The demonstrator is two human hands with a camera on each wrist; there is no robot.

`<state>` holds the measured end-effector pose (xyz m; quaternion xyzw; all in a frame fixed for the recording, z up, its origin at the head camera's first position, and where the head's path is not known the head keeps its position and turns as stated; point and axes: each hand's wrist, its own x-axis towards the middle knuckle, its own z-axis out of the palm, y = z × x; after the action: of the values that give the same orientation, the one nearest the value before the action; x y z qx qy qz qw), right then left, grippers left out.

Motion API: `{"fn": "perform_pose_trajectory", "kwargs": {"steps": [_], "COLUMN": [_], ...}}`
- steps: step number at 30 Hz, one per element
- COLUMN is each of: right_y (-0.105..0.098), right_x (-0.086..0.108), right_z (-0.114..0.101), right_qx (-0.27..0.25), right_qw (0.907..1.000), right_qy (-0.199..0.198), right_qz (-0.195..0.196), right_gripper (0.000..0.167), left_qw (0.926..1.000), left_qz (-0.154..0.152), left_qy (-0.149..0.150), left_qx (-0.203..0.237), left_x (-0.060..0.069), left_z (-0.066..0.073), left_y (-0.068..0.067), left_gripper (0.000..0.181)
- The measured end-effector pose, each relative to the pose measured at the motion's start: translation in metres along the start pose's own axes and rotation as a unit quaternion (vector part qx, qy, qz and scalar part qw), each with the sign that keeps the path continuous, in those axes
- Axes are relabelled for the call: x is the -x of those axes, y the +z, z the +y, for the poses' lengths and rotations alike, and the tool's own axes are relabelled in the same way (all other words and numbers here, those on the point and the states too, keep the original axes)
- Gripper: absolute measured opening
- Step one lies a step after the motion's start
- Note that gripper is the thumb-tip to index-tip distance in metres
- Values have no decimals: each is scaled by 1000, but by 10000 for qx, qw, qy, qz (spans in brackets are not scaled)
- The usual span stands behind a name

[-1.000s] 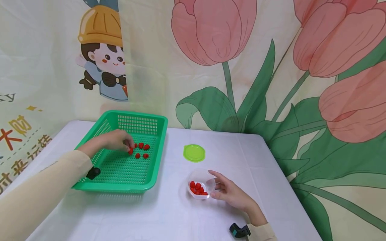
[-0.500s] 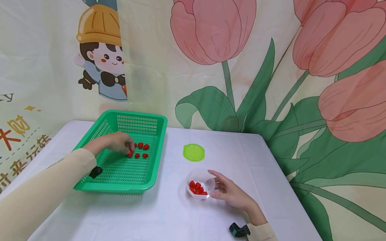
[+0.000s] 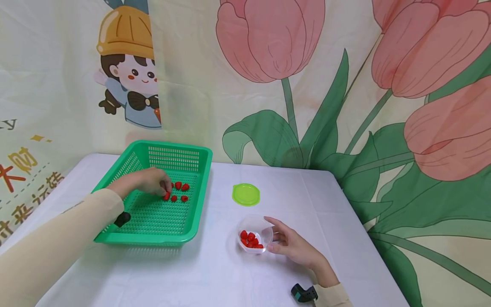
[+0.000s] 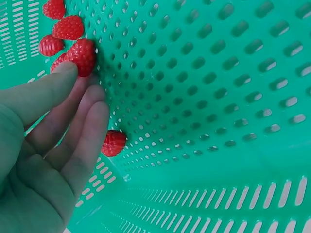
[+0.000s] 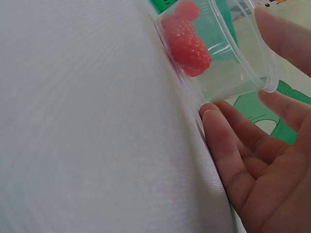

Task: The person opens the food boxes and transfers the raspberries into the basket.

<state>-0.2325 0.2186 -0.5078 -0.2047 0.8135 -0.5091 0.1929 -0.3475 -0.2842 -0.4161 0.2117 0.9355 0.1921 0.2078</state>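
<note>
Inside the green basket (image 3: 153,230), my left hand (image 3: 153,181) pinches a red raspberry (image 4: 82,56) between thumb and fingertips, low over the perforated floor. Several other raspberries (image 4: 68,27) lie close by, and a single raspberry (image 4: 114,143) sits beyond the lower fingers in the left wrist view. My right hand (image 3: 293,245) holds a clear plastic cup (image 3: 255,224) from its right side, thumb and fingers spread along the rim and wall. Several raspberries (image 5: 191,54) rest in the bottom of this cup, which stands on the white table.
A bright green lid (image 3: 246,195) lies flat on the white tablecloth (image 3: 299,200), behind the cup and right of the basket. A printed curtain with tulips (image 3: 276,38) hangs behind the table. The basket's raised walls surround the left hand.
My left hand has shifted slightly toward me in the basket, along with the raspberry at its fingertips. The right hand and the cup stay in place.
</note>
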Motion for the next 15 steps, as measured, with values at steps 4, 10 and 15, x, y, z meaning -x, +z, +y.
{"fn": "perform_pose_trajectory", "kwargs": {"steps": [4,10,15], "right_y": [0,0,0], "right_x": [0,0,0], "right_z": [0,-1,-1], "right_qx": [-52,-38,-24], "right_qw": [10000,10000,10000], "right_qy": [1,22,46], "right_qz": [-15,-12,-9], "right_gripper": [78,78,78], "left_qw": [9999,9984,9959], "left_qz": [-19,162,550], "left_qy": [44,293,399], "left_qx": [-108,-447,-598], "left_x": [1,7,15], "left_z": [1,3,15], "left_y": [-1,-6,-14], "left_gripper": [16,18,18]}}
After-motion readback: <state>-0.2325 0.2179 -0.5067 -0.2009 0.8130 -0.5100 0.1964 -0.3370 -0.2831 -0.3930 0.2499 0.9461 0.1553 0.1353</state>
